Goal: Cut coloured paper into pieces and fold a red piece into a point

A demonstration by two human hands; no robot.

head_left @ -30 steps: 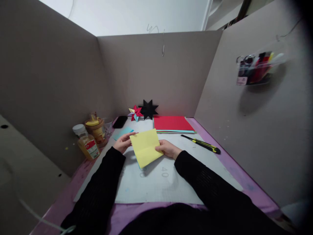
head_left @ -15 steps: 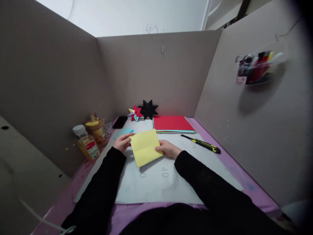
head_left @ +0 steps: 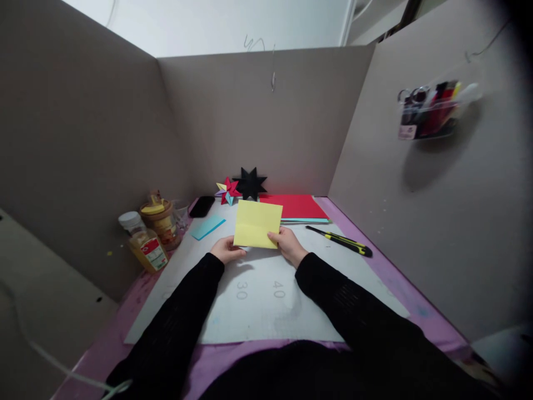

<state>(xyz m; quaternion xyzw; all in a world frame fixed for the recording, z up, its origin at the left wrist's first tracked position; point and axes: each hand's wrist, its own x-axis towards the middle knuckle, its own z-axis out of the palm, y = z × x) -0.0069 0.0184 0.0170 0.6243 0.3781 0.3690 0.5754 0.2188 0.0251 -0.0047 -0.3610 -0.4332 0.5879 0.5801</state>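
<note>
A yellow square of paper [head_left: 257, 223] with a crease across its middle stands lifted above the grey cutting mat [head_left: 266, 300]. My left hand [head_left: 227, 249] pinches its lower left corner. Gripping the lower right corner is my right hand [head_left: 285, 243]. Both arms are in black sleeves. A blue paper piece [head_left: 207, 226] lies on the mat to the left of my hands.
Red paper stack [head_left: 293, 206], black paper star [head_left: 249, 183] and red star [head_left: 227, 191] at the back. A yellow-black utility knife [head_left: 338, 240] lies right. Jars and a bottle [head_left: 144, 244] stand left, a black phone [head_left: 202, 206] behind. Cardboard walls surround; a tool pouch [head_left: 428, 111] hangs right.
The yellow paper has been raised and turned from a tilted position to upright and square. Both hands shifted to its bottom corners. The blue piece is uncovered.
</note>
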